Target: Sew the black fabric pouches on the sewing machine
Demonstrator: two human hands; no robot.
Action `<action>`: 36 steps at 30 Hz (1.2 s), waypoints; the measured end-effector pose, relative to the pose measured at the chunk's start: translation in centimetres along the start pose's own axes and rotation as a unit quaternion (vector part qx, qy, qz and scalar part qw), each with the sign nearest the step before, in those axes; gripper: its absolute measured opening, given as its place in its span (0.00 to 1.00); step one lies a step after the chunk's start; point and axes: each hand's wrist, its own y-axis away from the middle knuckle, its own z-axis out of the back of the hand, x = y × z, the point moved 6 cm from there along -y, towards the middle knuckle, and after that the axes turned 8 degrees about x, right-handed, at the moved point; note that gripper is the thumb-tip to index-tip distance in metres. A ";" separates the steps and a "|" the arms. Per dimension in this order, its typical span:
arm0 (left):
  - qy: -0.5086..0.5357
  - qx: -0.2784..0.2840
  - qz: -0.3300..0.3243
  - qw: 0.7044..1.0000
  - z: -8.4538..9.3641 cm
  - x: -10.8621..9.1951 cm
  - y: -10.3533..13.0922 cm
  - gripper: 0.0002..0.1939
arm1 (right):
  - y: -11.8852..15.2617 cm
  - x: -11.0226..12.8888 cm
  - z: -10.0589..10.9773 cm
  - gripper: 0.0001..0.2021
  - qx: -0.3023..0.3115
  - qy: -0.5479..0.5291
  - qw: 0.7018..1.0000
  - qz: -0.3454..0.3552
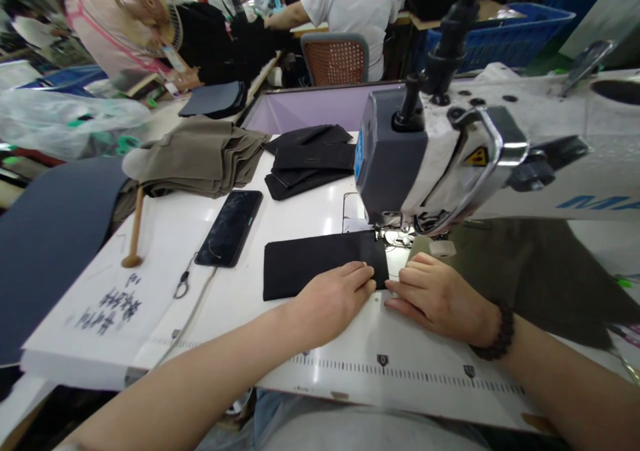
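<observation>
A folded black fabric piece (305, 261) lies flat on the white sewing table, its upper right corner at the sewing machine's presser foot (381, 232). My left hand (333, 301) is on its lower right part, the fingers drawn together and gripping the cloth near the front edge. At the piece's right end is my right hand (440, 298), wearing a dark beaded bracelet (500, 331). Its fingers are curled, with the index fingertip and thumb closed at the lower right corner of the cloth. The sewing machine head (393, 158) stands just beyond both hands.
A phone (230, 228) with a cable lies left, beside a wooden-handled tool (134, 231). Behind are stacked olive fabric pieces (200, 154) and black pieces (313, 161). Olive cloth (530, 271) lies right, under the machine arm. A co-worker (350, 11) sits beyond the table.
</observation>
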 end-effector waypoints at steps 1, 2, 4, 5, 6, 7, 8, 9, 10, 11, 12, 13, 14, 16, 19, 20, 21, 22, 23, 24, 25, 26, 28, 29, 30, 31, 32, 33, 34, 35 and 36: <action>-0.002 -0.001 -0.001 1.000 0.0 0.0 -0.1 0.13 | 0.0 -0.1 0.0 0.16 0.000 0.001 1.000 -0.003; -0.005 -0.002 -0.003 1.000 0.0 0.1 -0.1 0.13 | 0.0 -0.1 -0.1 0.16 0.000 0.003 1.000 -0.005; -0.007 -0.003 -0.005 1.000 0.0 0.2 -0.3 0.13 | 0.0 -0.3 -0.2 0.16 -0.002 0.008 1.000 -0.011; -0.007 -0.003 -0.006 1.000 0.0 0.4 -0.4 0.13 | 0.0 -0.5 -0.2 0.16 -0.002 0.011 1.000 -0.016; -0.008 -0.001 -0.006 1.000 -0.1 0.6 -0.5 0.14 | 0.0 -0.6 -0.3 0.16 -0.003 0.013 1.000 -0.021; -0.009 0.001 -0.005 1.000 -0.2 0.8 -0.6 0.14 | -0.1 -0.7 -0.4 0.16 -0.001 0.014 1.000 -0.027; -0.009 0.004 -0.004 1.000 -0.2 1.0 -0.7 0.14 | -0.1 -0.9 -0.5 0.16 0.002 0.014 0.999 -0.034; -0.009 0.007 -0.002 1.000 -0.3 1.3 -0.8 0.14 | -0.1 -1.0 -0.6 0.16 0.003 0.012 0.999 -0.042; -0.007 0.010 -0.001 1.000 -0.3 1.5 -1.0 0.14 | -0.1 -1.2 -0.6 0.16 0.005 0.010 0.999 -0.051; -0.003 0.010 0.003 1.000 -0.3 1.8 -1.1 0.14 | -0.1 -1.4 -0.7 0.15 0.007 0.008 0.998 -0.062; 0.002 0.009 0.007 1.000 -0.4 2.1 -1.2 0.14 | -0.2 -1.6 -0.8 0.15 0.009 0.005 0.997 -0.073; 0.007 0.007 0.009 1.000 -0.4 2.4 -1.4 0.14 | -0.2 -1.8 -0.9 0.15 0.012 0.003 0.996 -0.083; 0.010 0.005 0.009 1.000 -0.4 2.7 -1.5 0.14 | -0.3 -2.0 -1.0 0.15 0.015 0.002 0.996 -0.092; 0.011 -0.003 0.004 1.000 -0.5 3.1 -1.8 0.15 | -0.4 -2.4 -1.2 0.15 0.017 0.006 0.994 -0.109; 0.010 -0.011 0.007 1.000 -0.5 3.8 -2.3 0.13 | -0.4 -2.7 -1.2 0.15 0.008 0.021 0.992 -0.128; 0.013 -0.011 0.011 1.000 -0.5 4.1 -2.5 0.12 | -0.4 -2.8 -1.2 0.15 0.006 0.023 0.991 -0.132; 0.017 -0.008 0.015 1.000 -0.5 4.3 -2.7 0.12 | -0.4 -2.8 -1.3 0.14 0.006 0.024 0.990 -0.136; 0.022 -0.004 0.017 1.000 -0.5 4.6 -2.8 0.11 | -0.3 -2.9 -1.3 0.14 0.006 0.023 0.990 -0.139; 0.027 0.001 0.019 0.999 -0.5 4.8 -3.0 0.11 | -0.3 -2.9 -1.4 0.14 0.007 0.023 0.990 -0.141; 0.029 0.005 0.022 0.999 -0.5 5.0 -3.2 0.11 | -0.3 -3.0 -1.5 0.14 0.007 0.023 0.990 -0.142; 0.031 0.006 0.027 0.999 -0.6 5.2 -3.3 0.11 | -0.3 -3.0 -1.6 0.14 0.007 0.024 0.990 -0.142; 0.030 0.007 0.033 0.999 -0.6 5.4 -3.5 0.11 | -0.3 -3.0 -1.6 0.15 0.005 0.027 0.990 -0.141; 0.027 0.005 0.041 0.999 -0.6 5.8 -3.7 0.11 | -0.5 -2.9 -1.4 0.15 -0.003 0.029 0.991 -0.134; 0.025 0.003 0.043 0.999 -0.6 5.9 -3.8 0.11 | -0.6 -2.7 -1.0 0.15 -0.008 0.026 0.992 -0.127; 0.024 -0.001 0.044 0.999 -0.7 6.0 -3.9 0.11 | -0.7 -2.5 -0.5 0.14 -0.015 0.020 0.993 -0.117; 0.023 -0.005 0.044 0.999 -0.6 6.1 -3.9 0.11 | -0.6 -2.1 0.3 0.14 -0.023 0.012 0.994 -0.101; 0.022 -0.009 0.044 0.999 -0.6 6.2 -4.0 0.11 | -0.4 -1.5 1.2 0.14 -0.031 0.000 0.996 -0.083; 0.022 -0.011 0.044 0.999 -0.6 6.2 -4.0 0.11 | 0.0 -0.9 2.2 0.13 -0.040 -0.011 0.997 -0.064; 0.023 -0.011 0.042 0.999 -0.6 6.3 -3.9 0.11 | 0.7 -0.1 3.2 0.12 -0.048 -0.023 0.998 -0.045; 0.023 -0.009 0.039 0.999 -0.5 6.2 -3.9 0.11 | 1.7 0.5 4.1 0.12 -0.050 -0.040 0.997 -0.039; 0.022 -0.006 0.036 0.999 -0.5 6.2 -3.9 0.11 | 2.9 1.0 4.8 0.12 -0.061 -0.041 0.996 -0.048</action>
